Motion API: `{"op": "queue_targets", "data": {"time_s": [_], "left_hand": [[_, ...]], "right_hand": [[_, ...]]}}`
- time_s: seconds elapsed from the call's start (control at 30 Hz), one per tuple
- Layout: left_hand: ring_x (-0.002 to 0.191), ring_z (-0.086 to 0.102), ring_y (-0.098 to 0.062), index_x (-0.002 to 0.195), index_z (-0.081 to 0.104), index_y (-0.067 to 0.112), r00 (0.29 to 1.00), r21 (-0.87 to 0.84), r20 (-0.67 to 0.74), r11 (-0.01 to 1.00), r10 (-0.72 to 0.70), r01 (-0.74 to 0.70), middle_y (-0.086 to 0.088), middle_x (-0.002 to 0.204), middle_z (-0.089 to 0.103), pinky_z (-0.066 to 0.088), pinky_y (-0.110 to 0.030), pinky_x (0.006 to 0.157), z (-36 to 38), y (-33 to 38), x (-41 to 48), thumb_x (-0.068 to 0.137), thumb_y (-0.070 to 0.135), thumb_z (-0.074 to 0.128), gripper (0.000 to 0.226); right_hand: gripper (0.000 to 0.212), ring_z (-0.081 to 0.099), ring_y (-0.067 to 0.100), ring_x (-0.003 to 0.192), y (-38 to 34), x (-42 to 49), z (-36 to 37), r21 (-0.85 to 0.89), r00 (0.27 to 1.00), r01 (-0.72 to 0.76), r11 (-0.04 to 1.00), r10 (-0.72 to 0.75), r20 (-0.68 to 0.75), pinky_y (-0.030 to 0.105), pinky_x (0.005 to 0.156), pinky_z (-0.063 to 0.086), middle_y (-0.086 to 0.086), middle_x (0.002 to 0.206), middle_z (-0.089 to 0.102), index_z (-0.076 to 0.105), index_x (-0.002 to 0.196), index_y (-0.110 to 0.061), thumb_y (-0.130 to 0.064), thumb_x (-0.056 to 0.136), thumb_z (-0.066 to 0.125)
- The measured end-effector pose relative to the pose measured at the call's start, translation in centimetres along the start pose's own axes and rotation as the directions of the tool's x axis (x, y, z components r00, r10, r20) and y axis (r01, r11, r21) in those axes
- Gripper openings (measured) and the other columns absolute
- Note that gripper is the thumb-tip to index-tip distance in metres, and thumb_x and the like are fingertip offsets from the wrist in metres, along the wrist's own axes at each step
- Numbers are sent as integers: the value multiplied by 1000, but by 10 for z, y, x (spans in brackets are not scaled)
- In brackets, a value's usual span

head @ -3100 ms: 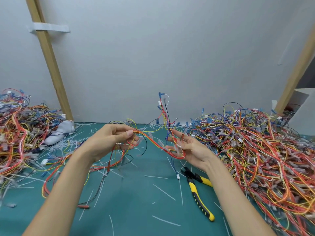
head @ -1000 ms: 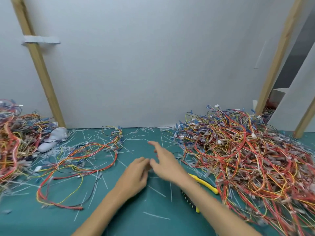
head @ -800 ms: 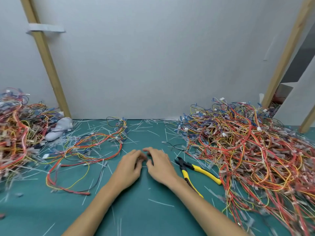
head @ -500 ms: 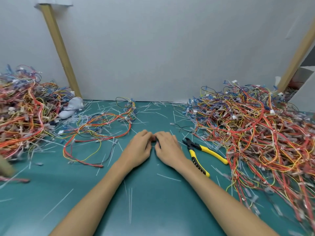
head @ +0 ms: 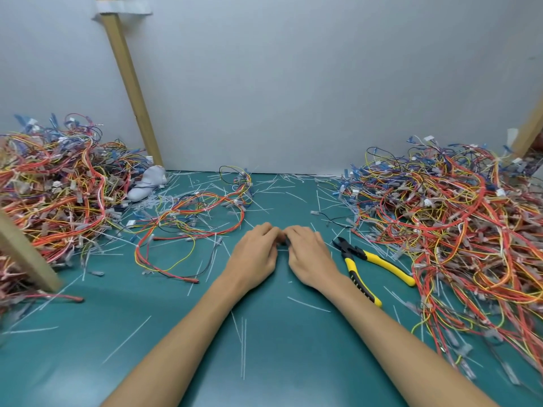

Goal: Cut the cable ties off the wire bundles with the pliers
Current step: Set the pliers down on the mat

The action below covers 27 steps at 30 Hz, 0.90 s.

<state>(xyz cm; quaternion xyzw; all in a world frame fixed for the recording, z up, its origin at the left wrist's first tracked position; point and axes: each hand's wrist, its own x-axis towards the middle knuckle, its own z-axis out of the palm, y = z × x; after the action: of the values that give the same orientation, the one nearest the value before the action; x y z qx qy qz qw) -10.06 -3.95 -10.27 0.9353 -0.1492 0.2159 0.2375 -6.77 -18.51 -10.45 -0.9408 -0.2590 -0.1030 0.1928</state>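
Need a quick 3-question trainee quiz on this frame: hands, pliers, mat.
1. Where do the pliers lie?
A) on the green mat, beside the right hand
B) on top of a wire pile
C) leaning against the wall

2. True or false: the left hand grips a wire bundle.

3. Fill in: the pliers' handles are ___.

Key: 1 A; 2 false; 3 yellow.
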Motion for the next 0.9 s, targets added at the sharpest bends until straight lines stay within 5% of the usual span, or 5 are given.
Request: {"op": "queue_targets", "data": {"time_s": [0.27, 0.47, 0.53, 0.7, 0.9], "left_hand": [[87, 58, -20, 99, 63, 12, 958, 21, -285, 999, -22, 29, 1, 97, 63, 47, -34, 77, -28, -22, 15, 91, 5, 53, 15], [81, 61, -19, 100, 63, 6, 784, -236, -472, 914, -404, 330, -5, 88, 66, 52, -36, 80, -75, -72, 62, 90, 1, 49, 18], [94, 62, -25, 107, 61, 4, 767, -246, -402, 866, -500, 436, -11, 101, 67, 50, -34, 86, -76, -87, 74, 91, -1, 44, 24], [110, 58, -31, 121, 63, 7, 798, 118, 199, 823, -568, 556, -16, 122, 64, 45, -36, 95, -59, -109, 90, 96, 13, 49, 29], [84, 57, -31, 92, 67, 3, 800, 163, 160, 815, -578, 556, -19, 93, 66, 43, -32, 71, -58, -108, 101, 94, 27, 59, 25]], "right_hand": [[37, 43, 18, 123, 2, 2, 4, -31, 1000, 15, 999, -14, 7, 30, 99, 26, -3, 131, 54, 54, 127, -18, -8, 95, 40], [38, 41, 16, 124, 3, 1, 3, -24, 1000, 18, 1000, -18, 3, 29, 102, 25, -5, 133, 52, 52, 129, -19, -7, 96, 38], [39, 41, 16, 124, 3, 1, 2, -17, 1000, 18, 1000, -18, 2, 28, 103, 24, -5, 134, 52, 52, 130, -18, -7, 95, 38], [39, 40, 15, 124, 3, 2, 2, -16, 1000, 18, 1000, -18, -4, 28, 102, 24, -6, 133, 51, 51, 130, -20, -8, 95, 38], [39, 40, 14, 124, 4, 2, 4, -10, 1000, 16, 1000, -16, -9, 26, 100, 24, -7, 133, 51, 51, 130, -20, -9, 94, 39]]}}
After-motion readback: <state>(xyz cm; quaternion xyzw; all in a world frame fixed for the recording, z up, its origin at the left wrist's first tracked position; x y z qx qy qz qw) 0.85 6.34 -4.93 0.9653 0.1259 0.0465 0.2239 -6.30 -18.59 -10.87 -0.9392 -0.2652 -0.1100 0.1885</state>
